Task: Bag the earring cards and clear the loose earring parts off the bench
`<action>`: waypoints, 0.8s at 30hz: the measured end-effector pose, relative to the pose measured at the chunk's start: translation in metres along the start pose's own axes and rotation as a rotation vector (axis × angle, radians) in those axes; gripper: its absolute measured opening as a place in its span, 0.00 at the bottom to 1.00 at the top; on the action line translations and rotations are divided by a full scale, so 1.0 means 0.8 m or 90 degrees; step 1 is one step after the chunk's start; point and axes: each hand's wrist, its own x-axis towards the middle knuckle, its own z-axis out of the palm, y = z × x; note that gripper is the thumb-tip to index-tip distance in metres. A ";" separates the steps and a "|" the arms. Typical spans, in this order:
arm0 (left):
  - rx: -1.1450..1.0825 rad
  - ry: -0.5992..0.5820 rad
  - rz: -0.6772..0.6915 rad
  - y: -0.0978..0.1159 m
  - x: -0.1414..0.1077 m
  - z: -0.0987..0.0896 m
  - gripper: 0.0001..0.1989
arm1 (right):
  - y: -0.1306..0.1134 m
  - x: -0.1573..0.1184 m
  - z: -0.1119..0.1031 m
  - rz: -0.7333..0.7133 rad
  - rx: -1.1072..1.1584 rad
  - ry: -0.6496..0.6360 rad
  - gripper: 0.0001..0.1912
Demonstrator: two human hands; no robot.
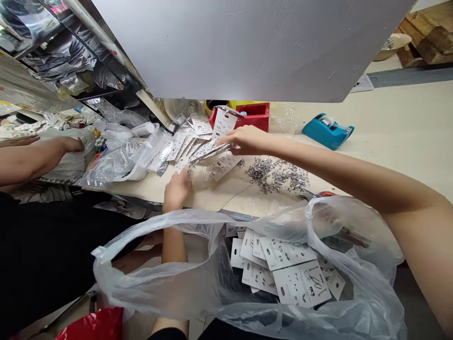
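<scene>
My right hand [244,139] is closed in a pinch on the upper end of an earring card [214,152], which is tilted and seen nearly edge-on. At its lower end my left hand [176,188] has finger and thumb closed on the same card. Just behind lie several white earring cards [183,145], fanned out on the table, and one stands upright [225,122] against a red box [257,115]. A heap of small silvery pieces [278,174] is spread to the right, under my right forearm.
An open clear plastic bag [159,288] with several earring cards [300,283] hangs at the table's front edge. A blue tape dispenser [327,132] stands right. A grey panel [247,52] overhangs the back. Left are bagged goods [123,151] and another person's arm [35,158].
</scene>
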 end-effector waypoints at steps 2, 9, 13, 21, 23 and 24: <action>-0.008 -0.002 0.003 0.006 -0.004 0.011 0.34 | 0.005 -0.006 -0.008 0.008 0.050 0.025 0.22; -0.073 0.062 -0.037 0.008 -0.009 0.023 0.29 | 0.015 -0.018 -0.035 0.038 0.264 0.127 0.09; -0.181 0.120 -0.023 -0.012 -0.006 0.003 0.24 | 0.023 -0.030 -0.039 0.086 0.422 0.167 0.05; -0.619 0.342 0.022 -0.040 0.003 -0.010 0.11 | 0.038 -0.057 -0.037 0.155 0.627 0.272 0.25; -0.737 0.393 0.103 -0.009 0.005 -0.006 0.18 | 0.034 -0.059 -0.037 0.170 0.712 0.281 0.29; -0.798 0.400 0.144 0.010 0.006 -0.006 0.22 | 0.031 -0.060 -0.037 0.186 0.757 0.282 0.31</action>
